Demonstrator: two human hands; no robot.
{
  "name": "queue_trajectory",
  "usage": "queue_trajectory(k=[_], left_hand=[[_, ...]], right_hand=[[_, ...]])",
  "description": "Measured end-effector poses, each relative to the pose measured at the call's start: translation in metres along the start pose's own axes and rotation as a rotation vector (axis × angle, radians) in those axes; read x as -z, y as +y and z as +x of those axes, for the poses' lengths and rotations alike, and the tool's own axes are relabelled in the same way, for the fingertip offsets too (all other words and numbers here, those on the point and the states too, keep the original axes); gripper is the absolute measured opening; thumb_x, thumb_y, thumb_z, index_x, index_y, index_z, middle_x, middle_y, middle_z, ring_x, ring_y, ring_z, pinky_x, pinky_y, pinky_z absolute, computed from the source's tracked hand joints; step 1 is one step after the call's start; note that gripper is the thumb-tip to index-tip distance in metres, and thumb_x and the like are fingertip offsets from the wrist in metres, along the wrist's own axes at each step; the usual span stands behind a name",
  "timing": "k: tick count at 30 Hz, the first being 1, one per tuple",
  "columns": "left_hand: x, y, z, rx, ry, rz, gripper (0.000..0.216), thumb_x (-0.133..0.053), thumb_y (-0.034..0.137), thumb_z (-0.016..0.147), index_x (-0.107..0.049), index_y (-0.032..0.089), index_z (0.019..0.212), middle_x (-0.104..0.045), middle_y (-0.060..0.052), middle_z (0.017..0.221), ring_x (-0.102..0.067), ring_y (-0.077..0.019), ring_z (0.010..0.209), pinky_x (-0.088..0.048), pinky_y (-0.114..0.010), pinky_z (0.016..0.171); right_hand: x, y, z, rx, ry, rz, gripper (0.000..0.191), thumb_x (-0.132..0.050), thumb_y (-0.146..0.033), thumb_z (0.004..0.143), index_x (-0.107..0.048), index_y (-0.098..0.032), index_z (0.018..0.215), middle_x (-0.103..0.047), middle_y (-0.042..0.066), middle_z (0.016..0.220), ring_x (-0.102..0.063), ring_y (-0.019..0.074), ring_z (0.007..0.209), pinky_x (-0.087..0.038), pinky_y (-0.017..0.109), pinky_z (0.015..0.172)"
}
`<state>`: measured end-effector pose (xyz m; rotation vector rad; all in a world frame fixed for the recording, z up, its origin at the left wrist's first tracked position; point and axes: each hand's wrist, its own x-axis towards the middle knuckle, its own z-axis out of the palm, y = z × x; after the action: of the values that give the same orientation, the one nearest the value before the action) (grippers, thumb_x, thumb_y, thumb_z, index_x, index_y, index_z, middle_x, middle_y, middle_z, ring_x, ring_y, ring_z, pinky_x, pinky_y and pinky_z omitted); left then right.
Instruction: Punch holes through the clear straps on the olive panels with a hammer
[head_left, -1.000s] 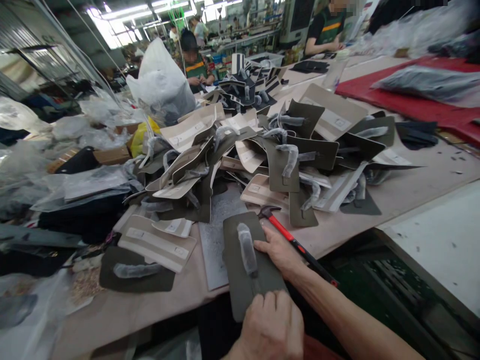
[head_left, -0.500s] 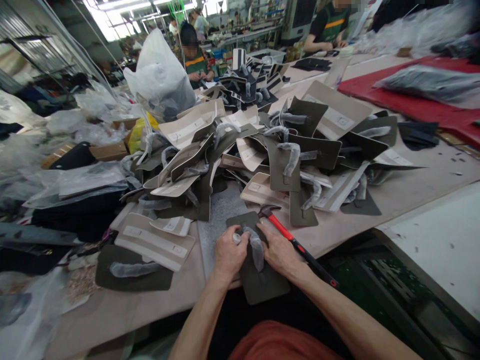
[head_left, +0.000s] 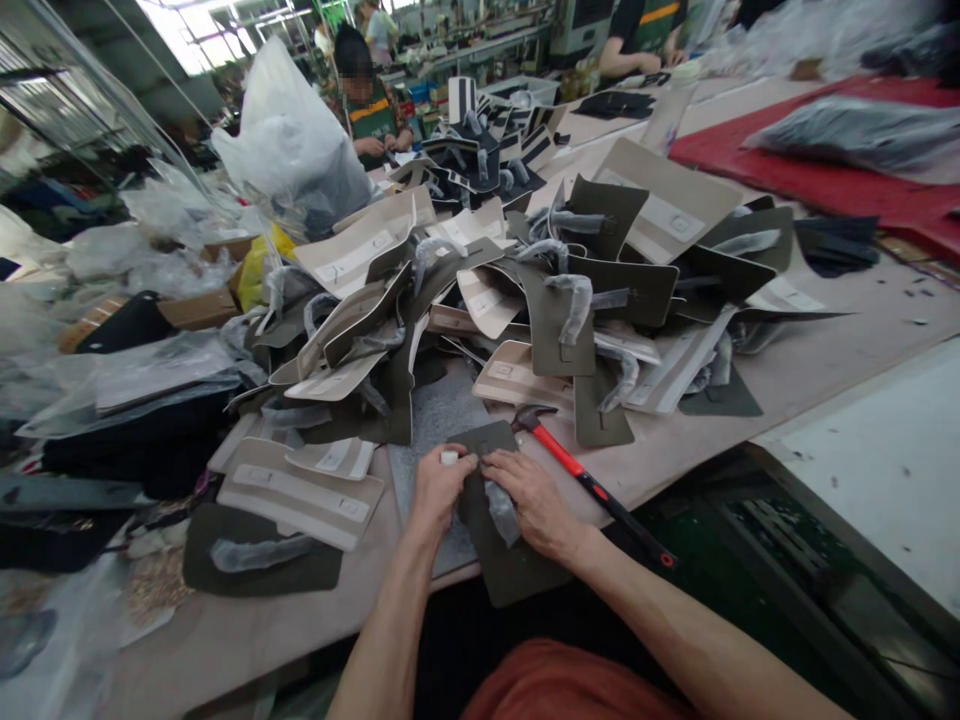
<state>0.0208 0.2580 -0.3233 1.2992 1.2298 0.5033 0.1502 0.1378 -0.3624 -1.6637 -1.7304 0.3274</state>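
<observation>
At the table's near edge lies a dark olive panel [head_left: 525, 578], its lower end jutting over the edge. A strap handle [head_left: 501, 512] wrapped in clear plastic runs along its middle. My left hand [head_left: 441, 492] pinches the panel's left side near the handle's upper end, and something white shows on one finger. Curled over the handle's upper end is my right hand [head_left: 536, 505]; its fingertips meet the left hand's, hiding what lies between. Just right of the panel rests a hammer [head_left: 577, 468] with a red and black grip. A grey slab [head_left: 450, 400] lies partly under the panel.
A large heap of similar panels [head_left: 559, 330] with wrapped handles covers the middle of the table. Several more panels [head_left: 259, 550] lie at left. Plastic bags [head_left: 289, 130] pile up at far left. Co-workers [head_left: 369, 120] sit across the table. Red sheeting [head_left: 720, 140] lies at right.
My right hand has moved up and left, over the handle's upper end. Both hands' fingertips have come together there. The camera view has shifted slightly.
</observation>
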Motion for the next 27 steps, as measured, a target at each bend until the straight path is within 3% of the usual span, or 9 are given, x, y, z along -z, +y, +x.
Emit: queue_trajectory(k=[2,5,8,10,14,27], left_hand=[[0.000,0.008,0.004,0.032,-0.068,-0.300,0.036,-0.074,0.034,0.067,-0.062,0.013,0.094,-0.062,0.000,0.069,-0.058,-0.0110,0.056,-0.041,-0.020,0.050],[-0.008,0.014,0.013,-0.109,-0.093,-0.495,0.042,-0.076,0.035,0.068,-0.058,0.014,0.100,-0.067,-0.005,0.088,-0.067,-0.0149,0.076,-0.053,-0.025,0.066],[-0.021,0.005,0.023,-0.256,-0.074,-0.434,0.043,-0.075,0.038,0.073,-0.057,0.016,0.106,-0.070,-0.008,0.100,-0.070,-0.0192,0.092,-0.057,-0.034,0.084],[-0.026,-0.007,0.029,-0.298,-0.093,-0.397,0.042,-0.073,0.040,0.077,-0.056,0.016,0.106,-0.071,-0.009,0.101,-0.070,-0.0205,0.094,-0.057,-0.038,0.088],[-0.028,-0.021,0.032,-0.354,-0.062,-0.362,0.038,-0.068,0.043,0.082,-0.054,0.017,0.105,-0.072,-0.008,0.097,-0.072,-0.0208,0.092,-0.057,-0.039,0.089],[-0.027,-0.021,0.029,-0.515,-0.022,-0.107,0.019,-0.058,0.028,0.088,-0.055,0.019,0.104,-0.071,-0.004,0.090,-0.070,-0.0182,0.087,-0.055,-0.032,0.087]], right_hand=[[-0.006,-0.003,0.000,-0.006,0.019,-0.024,0.047,-0.042,-0.003,0.084,-0.061,-0.018,0.124,-0.060,0.011,0.134,-0.050,0.0241,0.128,-0.040,0.049,0.109],[-0.011,-0.007,0.001,-0.022,0.053,-0.038,0.046,-0.041,-0.003,0.085,-0.061,-0.018,0.124,-0.060,0.012,0.133,-0.051,0.0245,0.128,-0.041,0.049,0.109],[-0.013,-0.008,0.002,-0.050,0.085,-0.038,0.045,-0.041,-0.004,0.086,-0.061,-0.017,0.124,-0.061,0.012,0.133,-0.052,0.0253,0.128,-0.042,0.049,0.109],[-0.012,-0.006,0.002,-0.050,0.090,-0.015,0.044,-0.041,-0.005,0.086,-0.060,-0.017,0.124,-0.062,0.012,0.133,-0.052,0.0248,0.128,-0.042,0.049,0.109],[-0.008,0.000,0.000,-0.028,0.086,0.048,0.048,-0.039,-0.004,0.086,-0.059,-0.018,0.126,-0.063,0.010,0.132,-0.053,0.0226,0.129,-0.041,0.048,0.110],[-0.004,0.002,-0.003,-0.021,0.081,0.081,0.050,-0.041,-0.004,0.085,-0.054,-0.019,0.131,-0.059,0.010,0.135,-0.051,0.0214,0.130,-0.040,0.047,0.111]])
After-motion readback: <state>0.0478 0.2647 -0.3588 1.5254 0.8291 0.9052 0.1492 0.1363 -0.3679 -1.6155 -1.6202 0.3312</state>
